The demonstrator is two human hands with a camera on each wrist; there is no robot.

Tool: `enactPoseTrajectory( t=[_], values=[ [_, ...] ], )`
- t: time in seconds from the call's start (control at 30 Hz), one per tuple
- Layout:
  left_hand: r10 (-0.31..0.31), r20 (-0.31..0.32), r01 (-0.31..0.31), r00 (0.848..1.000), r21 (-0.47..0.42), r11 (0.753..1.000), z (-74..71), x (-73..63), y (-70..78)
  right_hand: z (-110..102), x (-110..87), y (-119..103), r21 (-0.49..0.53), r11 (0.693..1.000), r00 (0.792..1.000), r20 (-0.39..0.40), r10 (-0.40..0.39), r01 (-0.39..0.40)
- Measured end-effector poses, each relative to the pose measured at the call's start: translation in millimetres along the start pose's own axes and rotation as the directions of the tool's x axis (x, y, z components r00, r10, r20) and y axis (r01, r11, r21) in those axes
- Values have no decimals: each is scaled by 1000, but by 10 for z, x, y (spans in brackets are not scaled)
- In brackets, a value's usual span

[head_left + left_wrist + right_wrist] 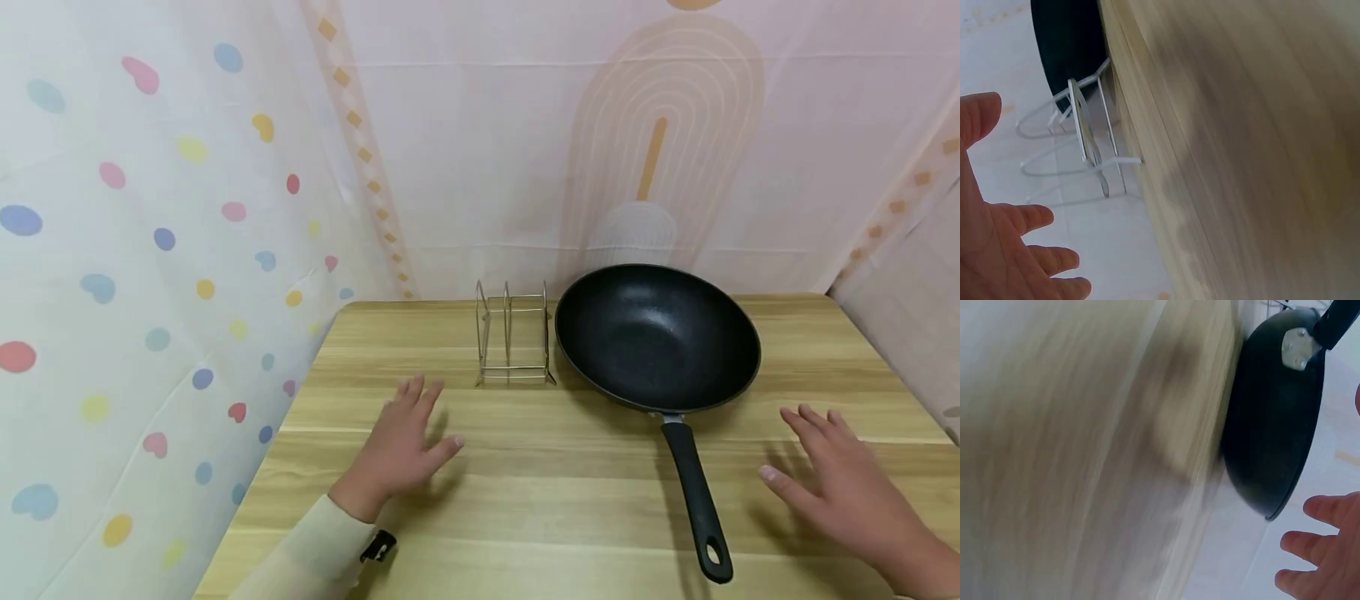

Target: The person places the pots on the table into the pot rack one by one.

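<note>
Visibility limits first. In my head view the left sleeve [318, 542] leaves the frame at 7 o'clock and the right forearm [926, 562] at 4 o'clock; I cannot identify the small black item [378, 546] at the left cuff. My left wrist view cuts off the black pan [652, 342] at 11 o'clock; my right wrist view cuts off its handle [693, 492] at 2 o'clock and the wire rack [507, 333] at 1 o'clock. Both wrist views blur the near counter [525, 500] and show the left hand [401, 446] and right hand [843, 487], respectively, only in part. Whether rack and pan touch, I cannot tell.

Pan: round, deep, dark interior with a soft highlight, curved sides, thin rim. A metal bracket [1297, 349] joins it to the black handle, which has an oval hole near its end. Position: on the counter at 3 o'clock of my head view, mouth up, handle pointing between 5 and 6 o'clock. Rack: slim silvery wire, loops upright, at the pan's 9 o'clock.

Hands: the left, between the rack's 7 and 8 o'clock, has fingers extended and thumb spread; the right, at the pan's 4 o'clock, is posed likewise. I read both as ungripped, apart from pan and rack
</note>
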State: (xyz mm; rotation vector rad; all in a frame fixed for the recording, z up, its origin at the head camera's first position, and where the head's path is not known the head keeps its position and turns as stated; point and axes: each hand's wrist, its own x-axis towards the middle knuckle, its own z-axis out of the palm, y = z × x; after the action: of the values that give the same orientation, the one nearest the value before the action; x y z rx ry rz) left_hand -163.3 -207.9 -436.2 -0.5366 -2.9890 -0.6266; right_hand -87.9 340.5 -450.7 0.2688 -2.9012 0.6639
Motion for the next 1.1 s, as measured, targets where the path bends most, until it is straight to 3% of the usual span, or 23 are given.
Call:
enactPoseTrajectory(
  t=[0.2, 0.33, 0.6, 0.87, 1.1],
  values=[
    [26, 41, -21, 999, -120, 993, 48, 28, 131, 62, -11, -98, 66, 997, 999, 0, -36, 36],
    [29, 82, -8, 996, -243, 970, 71, 31, 234, 87, -13, -165, 146, 989, 999, 30, -32, 27],
    [16, 155, 68, 988, -520, 851, 212, 72, 469, 135, 18, -309, 257, 966, 994, 110, -12, -17],
    [115, 211, 61, 971, -681, 730, 374, 154, 648, 199, 52, -409, 301, 953, 988, 151, -3, -43],
    [179, 261, 77, 949, -737, 671, 493, 228, 839, 264, 93, -482, 347, 936, 987, 163, -1, -56]
  ],
)
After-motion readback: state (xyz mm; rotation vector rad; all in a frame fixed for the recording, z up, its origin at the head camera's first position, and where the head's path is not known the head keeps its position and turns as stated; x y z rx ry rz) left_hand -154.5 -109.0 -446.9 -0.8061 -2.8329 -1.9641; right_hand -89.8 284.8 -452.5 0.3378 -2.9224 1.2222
